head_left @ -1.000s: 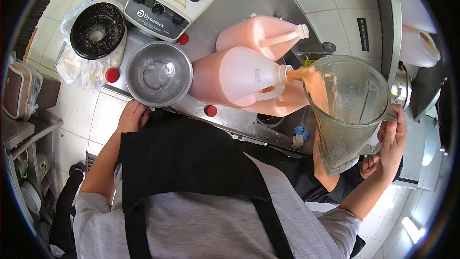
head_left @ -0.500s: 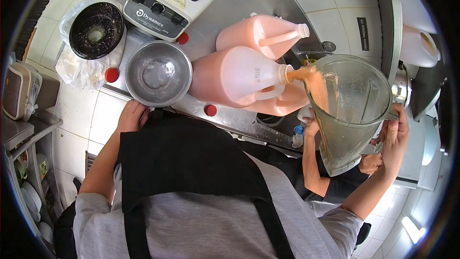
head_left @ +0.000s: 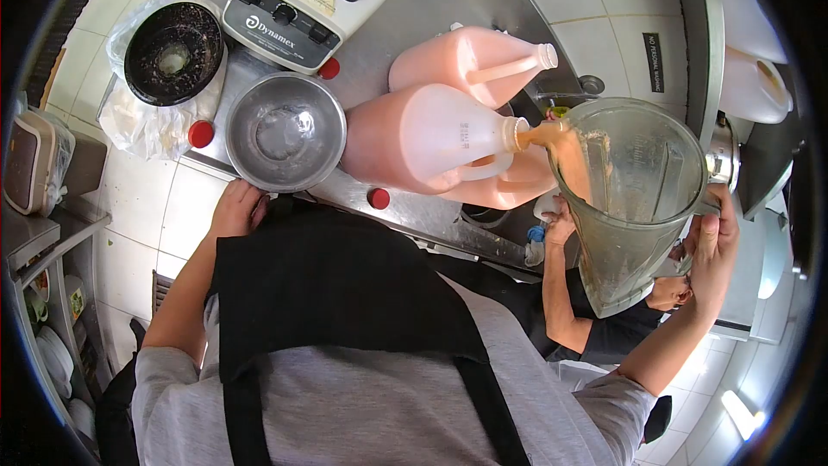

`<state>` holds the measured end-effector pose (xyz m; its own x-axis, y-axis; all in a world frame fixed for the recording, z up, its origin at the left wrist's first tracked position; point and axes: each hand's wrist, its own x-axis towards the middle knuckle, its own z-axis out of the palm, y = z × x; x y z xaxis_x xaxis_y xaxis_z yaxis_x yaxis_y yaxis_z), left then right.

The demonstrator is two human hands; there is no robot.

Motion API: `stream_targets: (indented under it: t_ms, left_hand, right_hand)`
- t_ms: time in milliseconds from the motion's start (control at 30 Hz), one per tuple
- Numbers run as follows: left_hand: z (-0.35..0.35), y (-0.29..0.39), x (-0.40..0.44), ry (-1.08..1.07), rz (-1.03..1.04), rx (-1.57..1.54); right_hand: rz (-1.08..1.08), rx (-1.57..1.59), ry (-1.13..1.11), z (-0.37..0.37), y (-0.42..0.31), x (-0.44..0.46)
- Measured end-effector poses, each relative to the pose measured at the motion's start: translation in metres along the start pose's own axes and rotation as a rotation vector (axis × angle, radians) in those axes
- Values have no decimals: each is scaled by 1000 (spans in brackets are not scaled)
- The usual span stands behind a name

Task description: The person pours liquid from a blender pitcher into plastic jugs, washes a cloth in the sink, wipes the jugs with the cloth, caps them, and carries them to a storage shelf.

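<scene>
My right hand [head_left: 714,237] is closed round the handle of a clear blender jug [head_left: 642,207], held tilted. From its lip, orange liquid [head_left: 565,151] runs into the mouth of a large plastic jug [head_left: 414,138] with pale pink-orange contents. That jug stands on the counter, and two similar jugs [head_left: 470,65] [head_left: 509,185] are beside it. A thin orange layer remains along the blender jug's inner wall. My left hand [head_left: 237,209] is at the counter's front edge, just below a steel bowl [head_left: 286,134], with its fingers curled; what they hold, if anything, is hidden.
A blender base [head_left: 297,13] stands behind the bowl. Left of it, a black round container [head_left: 174,56] sits on white plastic bags. Red caps [head_left: 378,198] [head_left: 201,134] lie on the steel counter [head_left: 448,229]. Another person [head_left: 569,311] works at the right, close to the blender jug.
The blender jug's base has shifted very slightly to the right while liquid keeps flowing. The other person's hand has moved up a little. My left hand stays put.
</scene>
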<state>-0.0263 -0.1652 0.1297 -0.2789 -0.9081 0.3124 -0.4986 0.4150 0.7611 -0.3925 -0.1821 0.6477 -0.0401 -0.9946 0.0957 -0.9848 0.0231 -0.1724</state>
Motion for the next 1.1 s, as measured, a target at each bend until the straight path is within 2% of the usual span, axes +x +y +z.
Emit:
stream_targets:
  t_ms: [1100]
  left_hand:
    - [2, -5, -1, 1, 15, 12]
  right_hand:
    - [-20, -69, -32, 1, -16, 12]
